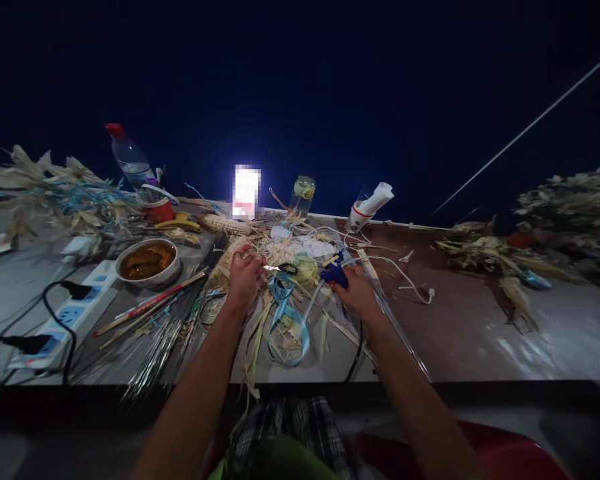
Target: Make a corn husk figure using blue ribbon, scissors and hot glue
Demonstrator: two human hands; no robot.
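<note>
Well inside table edge (305,378), hands (246,275) (359,290) amid husks (253,340).

No text can be read; the marks on the white cup (358,222) are too small.

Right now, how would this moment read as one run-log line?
left hand: curled, contents unclear | right hand: holds blue tool | near hands: light-blue ribbon, looped

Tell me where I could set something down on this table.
The brown tabletop between the white plug, the husks on the right and the front edge looks bare. It's crowded around the left hand, right hand and bowl.
</note>
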